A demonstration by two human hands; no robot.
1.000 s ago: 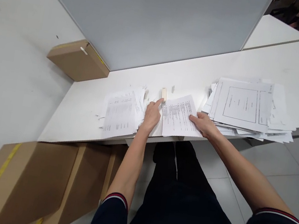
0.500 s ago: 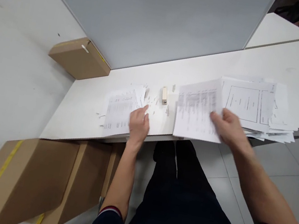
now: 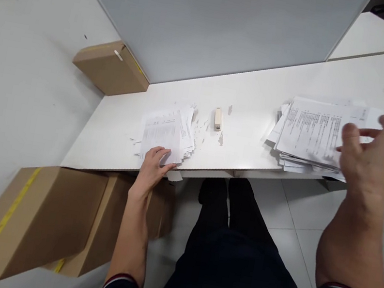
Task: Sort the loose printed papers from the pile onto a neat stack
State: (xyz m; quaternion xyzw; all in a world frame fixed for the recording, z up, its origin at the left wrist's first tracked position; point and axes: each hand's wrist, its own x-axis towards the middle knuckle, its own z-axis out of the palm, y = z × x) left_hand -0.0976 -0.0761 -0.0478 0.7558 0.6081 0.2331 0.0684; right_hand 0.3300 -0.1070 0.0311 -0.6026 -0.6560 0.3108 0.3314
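A stack of printed sheets (image 3: 157,131) lies at the left of the white table, several edges fanned out to its right. My left hand (image 3: 154,165) rests at its front edge, fingers on the top sheet and thumb apart from them. Further right is a thicker, uneven pile of printed papers (image 3: 312,130) with a text-filled page on top. Over that pile's right edge hovers my right hand (image 3: 372,154), its fingers curved and apart; no sheet shows between them. A small cream object (image 3: 218,119), resembling a stapler, sits between the two stacks.
A cardboard box (image 3: 112,69) stands in the back left corner of the white table (image 3: 243,143). Larger cardboard boxes (image 3: 54,219) with yellow tape are below the table at left. A grey panel (image 3: 215,25) rises along the back edge.
My right hand has moved right, and the sheet it held is no longer in it. A text page now tops the right pile. My left hand has shifted toward the left stack's front edge.
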